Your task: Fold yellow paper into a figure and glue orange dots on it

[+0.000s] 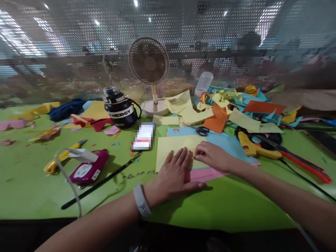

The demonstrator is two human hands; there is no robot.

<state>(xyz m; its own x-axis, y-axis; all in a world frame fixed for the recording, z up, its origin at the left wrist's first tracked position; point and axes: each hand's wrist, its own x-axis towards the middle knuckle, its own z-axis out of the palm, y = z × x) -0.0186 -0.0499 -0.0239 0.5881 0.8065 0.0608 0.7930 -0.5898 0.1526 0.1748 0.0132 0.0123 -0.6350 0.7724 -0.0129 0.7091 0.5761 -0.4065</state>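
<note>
A sheet of pale yellow paper (170, 145) lies on the green table, over blue paper (231, 145) and pink paper (202, 174). My left hand (174, 175) rests flat on the yellow sheet's near part, fingers stretched and thumb out to the right. Just right of those fingertips, my right hand (211, 155) is closed, its fingers curled in a pinch against the same sheet. What the pinch holds, if anything, is too small to make out. Black-handled scissors (202, 131) lie at the far edge of the sheets.
Left stand a phone (143, 136), a purple power bank (89, 168), a yellow cutter (63, 157) and a black bottle (119, 108). Behind is a fan (149, 63). Paper scraps (217, 117) pile up at the back right, near a yellow glue gun (256, 148).
</note>
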